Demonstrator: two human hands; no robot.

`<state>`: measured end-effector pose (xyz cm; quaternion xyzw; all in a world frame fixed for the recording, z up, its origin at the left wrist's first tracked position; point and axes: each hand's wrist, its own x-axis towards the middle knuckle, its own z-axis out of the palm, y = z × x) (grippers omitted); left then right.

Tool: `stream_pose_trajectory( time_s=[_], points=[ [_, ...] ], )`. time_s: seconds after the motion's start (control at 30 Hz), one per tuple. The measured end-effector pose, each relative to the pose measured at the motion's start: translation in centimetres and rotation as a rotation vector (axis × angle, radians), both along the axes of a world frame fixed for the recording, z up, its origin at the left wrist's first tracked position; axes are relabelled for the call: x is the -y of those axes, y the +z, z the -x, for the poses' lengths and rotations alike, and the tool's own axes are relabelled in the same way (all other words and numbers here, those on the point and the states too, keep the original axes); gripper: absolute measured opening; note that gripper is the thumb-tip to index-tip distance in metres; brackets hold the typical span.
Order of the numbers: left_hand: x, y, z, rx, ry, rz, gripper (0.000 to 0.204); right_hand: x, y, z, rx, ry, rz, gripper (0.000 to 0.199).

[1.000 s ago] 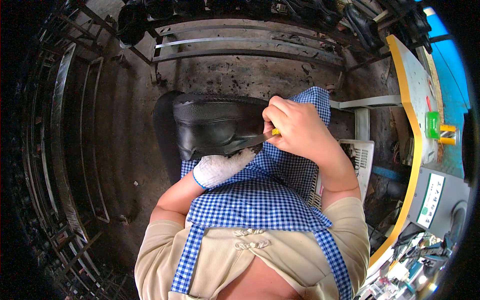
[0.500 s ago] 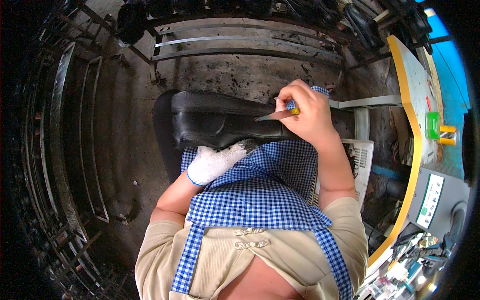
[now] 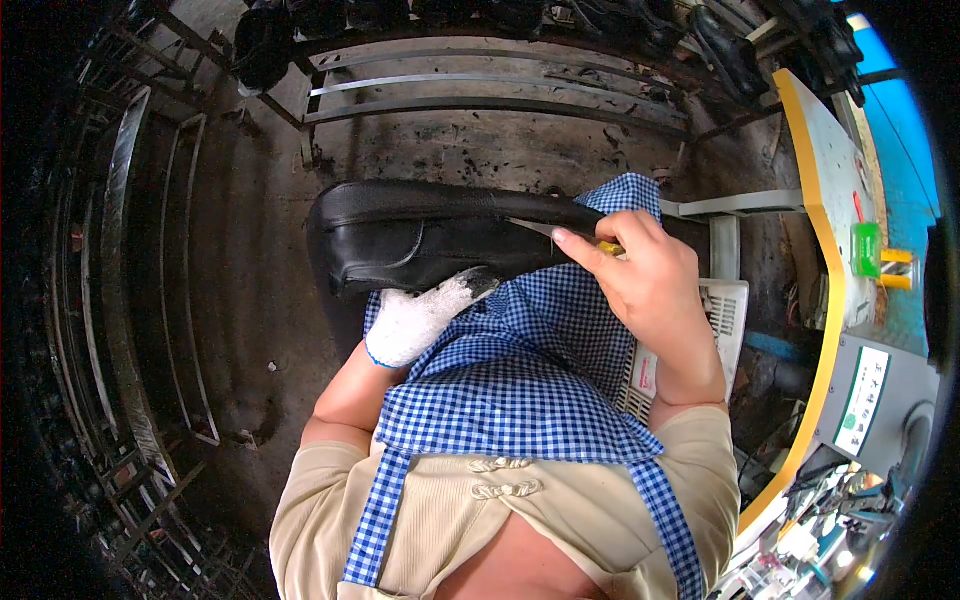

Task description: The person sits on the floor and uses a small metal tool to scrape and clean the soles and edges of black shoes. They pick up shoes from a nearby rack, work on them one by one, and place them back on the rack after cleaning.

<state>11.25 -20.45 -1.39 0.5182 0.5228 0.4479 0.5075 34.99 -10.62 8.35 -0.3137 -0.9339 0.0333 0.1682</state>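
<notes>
A black leather shoe (image 3: 390, 240) lies sideways across my lap, its sole edge facing away from me. My left hand (image 3: 420, 318), in a white glove with dark-stained fingertips, closes on the shoe's near side; part of its fingers is hidden under the shoe. In my bare right hand (image 3: 645, 270) is a small knife (image 3: 535, 227) with a yellow grip. Its thin blade points left, and the tip lies at the seam between upper and sole. A blue checked apron (image 3: 520, 400) covers my lap.
Metal racks (image 3: 480, 80) with black shoes (image 3: 725, 50) stand ahead, and more bare frames (image 3: 130, 280) at the left. On the right is a yellow-edged table (image 3: 820, 240) with a green container (image 3: 865, 250). A white plastic basket (image 3: 725, 320) sits beside my right arm.
My right hand has moved right and nearer to me, its blade now at the shoe's seam. The shoe has tilted and shifted a little left. My gloved hand has shifted slightly left.
</notes>
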Motion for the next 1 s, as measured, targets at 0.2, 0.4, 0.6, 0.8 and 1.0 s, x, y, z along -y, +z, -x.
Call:
stream_pose_trajectory(
  time_s=[0.2, 0.4, 0.6, 0.8, 1.0],
  points=[
    [0.0, -0.5, 0.0, -0.054, 0.003, -0.063, 0.040, -0.2, 0.3, 0.7, 0.096, 0.045, -0.113, 0.035],
    [-0.6, 0.8, 0.1, 0.132, 0.019, 0.094, 0.033, -0.5, -1.8, 2.1, -0.030, 0.049, -0.077, 0.039],
    [-0.5, 1.7, -1.1, 0.291, 0.038, 0.235, 0.034, -0.8, -3.1, 3.0, -0.182, -0.073, -0.035, 0.040],
    [-0.7, 1.6, -0.4, 0.297, 0.019, 0.150, 0.034, -1.6, -3.6, 1.4, -0.465, -0.176, 0.144, 0.029],
    [-0.2, -1.8, -0.1, 0.452, 0.146, 0.078, 0.029, -2.0, -6.7, -3.1, -0.846, -0.296, 0.393, 0.064]
  ],
)
